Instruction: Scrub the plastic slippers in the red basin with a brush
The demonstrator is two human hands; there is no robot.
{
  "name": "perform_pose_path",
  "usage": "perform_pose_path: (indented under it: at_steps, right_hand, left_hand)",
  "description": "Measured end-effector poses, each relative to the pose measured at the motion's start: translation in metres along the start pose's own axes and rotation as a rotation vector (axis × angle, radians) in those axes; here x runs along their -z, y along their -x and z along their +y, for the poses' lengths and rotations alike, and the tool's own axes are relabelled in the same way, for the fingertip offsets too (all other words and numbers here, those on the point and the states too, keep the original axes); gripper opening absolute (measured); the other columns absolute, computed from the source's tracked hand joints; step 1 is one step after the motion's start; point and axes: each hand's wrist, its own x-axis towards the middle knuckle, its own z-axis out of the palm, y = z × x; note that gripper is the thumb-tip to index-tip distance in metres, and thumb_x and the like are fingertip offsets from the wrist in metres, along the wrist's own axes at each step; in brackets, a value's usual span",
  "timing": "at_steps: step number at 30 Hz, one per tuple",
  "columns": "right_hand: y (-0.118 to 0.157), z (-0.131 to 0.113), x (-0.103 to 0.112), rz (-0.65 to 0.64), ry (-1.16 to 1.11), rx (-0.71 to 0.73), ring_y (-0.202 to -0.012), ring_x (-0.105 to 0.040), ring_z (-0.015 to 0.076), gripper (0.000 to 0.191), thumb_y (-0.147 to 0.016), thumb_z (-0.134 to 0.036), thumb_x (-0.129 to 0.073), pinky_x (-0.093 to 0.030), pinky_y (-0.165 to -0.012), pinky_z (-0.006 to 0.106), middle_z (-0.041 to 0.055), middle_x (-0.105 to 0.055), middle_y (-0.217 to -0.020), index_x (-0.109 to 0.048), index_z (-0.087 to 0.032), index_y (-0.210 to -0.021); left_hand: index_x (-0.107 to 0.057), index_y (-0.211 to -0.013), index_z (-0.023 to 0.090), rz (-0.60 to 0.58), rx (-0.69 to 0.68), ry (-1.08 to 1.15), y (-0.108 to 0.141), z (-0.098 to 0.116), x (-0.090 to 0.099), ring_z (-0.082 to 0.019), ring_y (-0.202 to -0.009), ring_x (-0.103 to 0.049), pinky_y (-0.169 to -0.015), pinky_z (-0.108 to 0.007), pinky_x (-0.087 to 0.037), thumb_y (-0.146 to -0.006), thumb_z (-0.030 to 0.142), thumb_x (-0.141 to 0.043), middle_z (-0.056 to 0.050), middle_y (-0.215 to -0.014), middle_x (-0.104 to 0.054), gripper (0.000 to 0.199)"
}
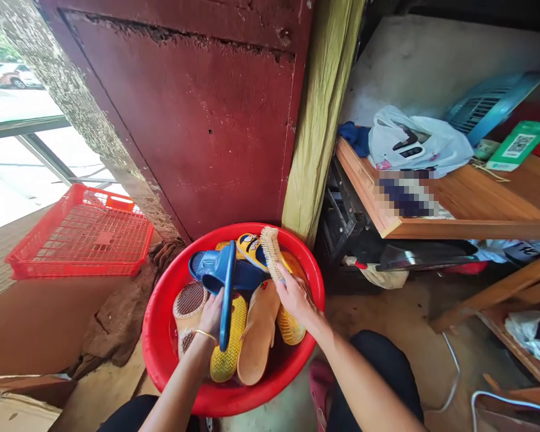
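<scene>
A red basin (155, 345) holds several slippers and shoes in water. Over its left half, my left hand (212, 315) is closed around a blue slipper (227, 294), which is turned on edge. My right hand (296, 295) grips a pale scrub brush (270, 247) by its lower end, bristles toward the upper left, beside the slipper but apart from it. Below lie a tan slipper (255, 351) with a red cherry mark, a yellow zigzag sole (227, 354), and a beige shoe with a brown sole (191, 299). A yellow-and-blue shoe (251, 247) rests at the basin's far side.
Behind the basin stands a dark red door (207, 138) beside a yellowish covered post (317, 132). A red plastic crate (81, 234) sits at left, near a brown cloth (117, 318). At right, a wooden table (481, 204) bears a white plastic bag (418, 141) and a blue fan (495, 105).
</scene>
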Motion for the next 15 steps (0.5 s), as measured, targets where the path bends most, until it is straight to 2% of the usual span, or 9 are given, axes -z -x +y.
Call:
perform_pose_path:
  at_steps: [2, 4, 6, 8, 10, 11, 13, 15]
  right_hand:
    - [0.005, 0.001, -0.002, 0.019, -0.101, -0.027, -0.113, -0.071, 0.0223, 0.054, -0.101, -0.024, -0.048, -0.057, -0.099, 0.033, 0.008, -0.075, -0.128, -0.049, -0.024, -0.155]
    - [0.008, 0.001, -0.003, 0.031, -0.144, -0.079, -0.114, -0.071, 0.023, 0.053, -0.1, -0.025, -0.049, -0.056, -0.1, 0.035, 0.0087, -0.074, -0.131, -0.051, -0.022, -0.153]
    - [0.008, 0.002, -0.003, 0.051, -0.165, -0.137, -0.116, -0.071, 0.024, 0.053, -0.1, -0.025, -0.048, -0.056, -0.101, 0.036, 0.01, -0.072, -0.133, -0.052, -0.021, -0.153]
    - [0.006, 0.003, 0.001, 0.079, -0.169, -0.161, -0.116, -0.07, 0.0249, 0.053, -0.1, -0.025, -0.046, -0.056, -0.101, 0.038, 0.012, -0.072, -0.134, -0.051, -0.019, -0.153]
    - [0.008, 0.0, 0.006, 0.086, -0.15, -0.121, -0.113, -0.071, 0.0252, 0.054, -0.102, -0.025, -0.042, -0.057, -0.098, 0.037, 0.0135, -0.072, -0.131, -0.049, -0.017, -0.154]
    - [0.01, -0.004, 0.008, 0.073, -0.126, -0.08, -0.11, -0.072, 0.0251, 0.054, -0.102, -0.025, -0.04, -0.058, -0.095, 0.036, 0.0136, -0.073, -0.128, -0.048, -0.017, -0.155]
    - [0.019, -0.014, 0.01, 0.003, -0.051, 0.019, -0.099, -0.073, 0.0244, 0.054, -0.103, -0.026, -0.04, -0.059, -0.085, 0.033, 0.0122, -0.075, -0.118, -0.047, -0.021, -0.156]
    - [0.029, -0.025, 0.009, -0.1, 0.043, 0.097, -0.085, -0.073, 0.0235, 0.054, -0.103, -0.028, -0.043, -0.058, -0.074, 0.032, 0.0101, -0.075, -0.109, -0.046, -0.026, -0.157]
  left_hand:
    - [-0.072, -0.106, 0.021, 0.044, -0.015, -0.028, -0.009, 0.005, -0.009, -0.024, -0.096, -0.072, -0.083, -0.034, -0.06, -0.063, 0.051, -0.088, -0.005, -0.098, -0.078, 0.055]
    - [-0.072, -0.111, 0.019, 0.018, 0.02, -0.013, -0.012, 0.006, -0.02, -0.02, -0.091, -0.071, -0.081, -0.032, -0.059, -0.061, 0.043, -0.091, -0.005, -0.103, -0.077, 0.058]
    - [-0.07, -0.121, 0.02, -0.089, 0.087, 0.028, -0.01, 0.003, -0.03, -0.019, -0.091, -0.072, -0.083, -0.034, -0.059, -0.064, 0.036, -0.09, -0.007, -0.116, -0.076, 0.063]
    - [-0.069, -0.128, 0.022, -0.235, 0.134, 0.038, -0.005, -0.002, -0.034, -0.023, -0.102, -0.072, -0.091, -0.039, -0.058, -0.067, 0.034, -0.087, -0.01, -0.131, -0.072, 0.064]
    - [-0.072, -0.126, 0.021, -0.347, 0.121, -0.045, -0.001, -0.009, -0.031, -0.029, -0.119, -0.069, -0.103, -0.045, -0.054, -0.07, 0.036, -0.084, -0.012, -0.139, -0.069, 0.06]
    - [-0.074, -0.122, 0.021, -0.352, 0.079, -0.143, -0.002, -0.012, -0.028, -0.032, -0.124, -0.066, -0.107, -0.047, -0.051, -0.069, 0.038, -0.083, -0.012, -0.137, -0.07, 0.056]
    - [-0.079, -0.108, 0.023, -0.238, -0.069, -0.404, -0.006, -0.017, -0.017, -0.035, -0.129, -0.062, -0.112, -0.049, -0.047, -0.067, 0.04, -0.082, -0.012, -0.126, -0.076, 0.044]
    - [-0.078, -0.099, 0.025, -0.042, -0.205, -0.579, -0.014, -0.02, -0.003, -0.035, -0.125, -0.064, -0.111, -0.048, -0.048, -0.067, 0.04, -0.08, -0.011, -0.114, -0.078, 0.036]
